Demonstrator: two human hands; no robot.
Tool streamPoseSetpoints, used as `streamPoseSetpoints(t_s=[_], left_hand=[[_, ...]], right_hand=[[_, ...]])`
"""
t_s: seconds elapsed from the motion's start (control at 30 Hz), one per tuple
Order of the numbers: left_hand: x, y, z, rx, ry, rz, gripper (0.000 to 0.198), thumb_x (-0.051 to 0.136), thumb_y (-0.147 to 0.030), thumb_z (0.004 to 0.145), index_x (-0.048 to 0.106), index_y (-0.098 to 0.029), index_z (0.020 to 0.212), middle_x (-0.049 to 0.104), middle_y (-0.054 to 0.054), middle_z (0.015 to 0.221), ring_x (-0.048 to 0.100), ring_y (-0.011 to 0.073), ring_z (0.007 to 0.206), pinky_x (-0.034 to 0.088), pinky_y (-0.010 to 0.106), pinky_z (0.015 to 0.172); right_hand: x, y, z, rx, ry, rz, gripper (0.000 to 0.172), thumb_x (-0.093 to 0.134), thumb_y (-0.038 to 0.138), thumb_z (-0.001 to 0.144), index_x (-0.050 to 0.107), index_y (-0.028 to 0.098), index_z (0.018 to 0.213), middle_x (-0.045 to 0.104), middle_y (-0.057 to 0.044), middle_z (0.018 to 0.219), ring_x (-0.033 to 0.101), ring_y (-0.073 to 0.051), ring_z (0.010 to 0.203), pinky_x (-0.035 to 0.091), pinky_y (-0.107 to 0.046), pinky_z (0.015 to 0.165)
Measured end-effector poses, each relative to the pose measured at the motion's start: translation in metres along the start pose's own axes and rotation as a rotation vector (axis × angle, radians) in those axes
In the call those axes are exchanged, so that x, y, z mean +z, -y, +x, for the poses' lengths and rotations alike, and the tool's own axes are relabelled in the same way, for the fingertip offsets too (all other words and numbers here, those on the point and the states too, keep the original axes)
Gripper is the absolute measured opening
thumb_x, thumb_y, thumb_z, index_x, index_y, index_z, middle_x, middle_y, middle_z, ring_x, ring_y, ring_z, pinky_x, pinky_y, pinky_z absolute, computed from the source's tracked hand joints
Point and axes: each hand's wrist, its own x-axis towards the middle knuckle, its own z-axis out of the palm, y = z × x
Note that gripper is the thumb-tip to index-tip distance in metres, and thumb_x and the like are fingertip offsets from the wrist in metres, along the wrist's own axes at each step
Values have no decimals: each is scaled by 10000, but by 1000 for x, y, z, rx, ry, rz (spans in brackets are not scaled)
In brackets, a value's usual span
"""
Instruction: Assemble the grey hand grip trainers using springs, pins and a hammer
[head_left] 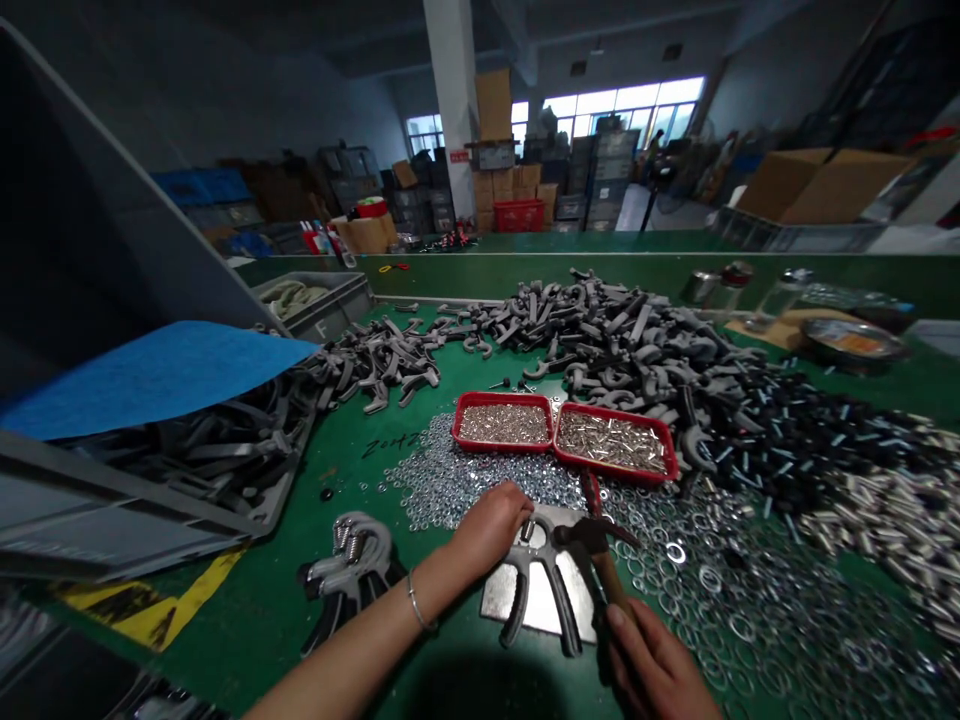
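Observation:
My left hand [491, 525] is closed, fingers curled over the top of a grey hand-grip frame [534, 590] that lies on a flat metal plate [501, 608] on the green table. My right hand [656, 668] is wrapped round the wooden handle of a hammer [596, 545], whose dark head rests just right of the frame's top. Two red trays, the left one [502, 420] and the right one [616, 440], full of small metal parts, stand right behind. Loose washers [712, 590] are spread around and to the right.
Finished grippers [352, 570] lie left of my forearm. A grey crate [187, 470] with grey handles and a blue sheet [157, 375] fills the left. A big heap of grey handles [600, 330] and black and silver pins [825, 440] covers the back right.

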Motion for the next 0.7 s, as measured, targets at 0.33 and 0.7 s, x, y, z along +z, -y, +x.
streamPoseSetpoints(t_s=[0.33,0.7], left_hand=[[3,-15,2,25,47,225,267,410,-96,954,650,-150,850,633,92,927,573,229,910,446,338,852],[-1,-18,7,-13,16,165,264,427,-130,952,675,-153,865,654,71,881,609,191,850,451,278,772]], right_hand=[[-1,2,2,54,61,68,473,651,684,752,654,239,913,593,9,682,583,-181,675,496,-250,609],[-1,8,-8,182,52,220,438,680,649,758,568,247,890,497,62,637,476,-109,537,385,-189,468]])
